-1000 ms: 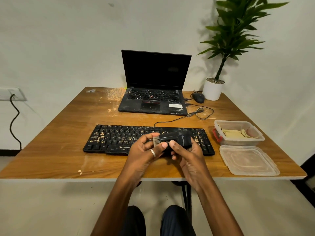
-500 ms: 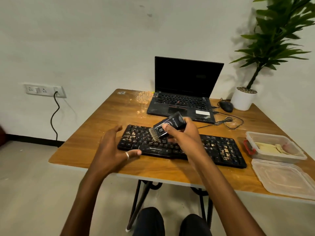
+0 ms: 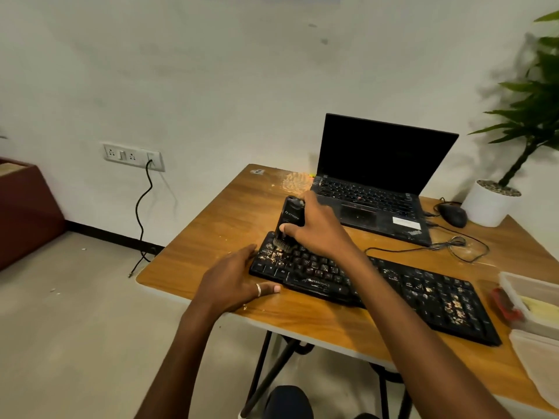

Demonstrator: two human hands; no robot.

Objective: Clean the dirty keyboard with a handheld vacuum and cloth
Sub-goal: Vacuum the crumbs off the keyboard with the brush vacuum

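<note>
— Where's the keyboard [image 3: 378, 285]?

— Lying across the desk [image 3: 211, 237], black, running from the middle toward the right. Crumbs [image 3: 273, 255] are scattered over its keys, thickest at the far left corner and again near the right end.

— And the vacuum [image 3: 291, 217]?

— Small and black, standing nearly upright on that far left corner, with its brush [image 3: 281, 244] down on the keys. The right hand [image 3: 317, 231] grips it. Its fingers [image 3: 290, 228] are curled round the body and cover most of it, so only the near face and the top show.

— The other hand?

— The left hand [image 3: 233, 282] rests flat on the desk at the keyboard's left end, holding nothing. Its fingers [image 3: 246, 252] are straight and reach the keyboard's edge. One wears a ring [image 3: 258, 290].

— Behind all that?

— An open laptop [image 3: 378, 176] with a dark screen, then a mouse [image 3: 452, 214] beside a white plant pot [image 3: 490, 204]. The plant's leaves are blurred and cut off at the right edge.

— Anything on the right?

— A clear tub [image 3: 514, 285] and a lid [image 3: 541, 358], both cut by the frame. Something pale yellow [image 3: 541, 308] lies in the tub, but I can't tell what it is.

— The wall?

— A socket panel [image 3: 133, 155] with a black cable [image 3: 143, 207] hanging down to the floor.
</note>
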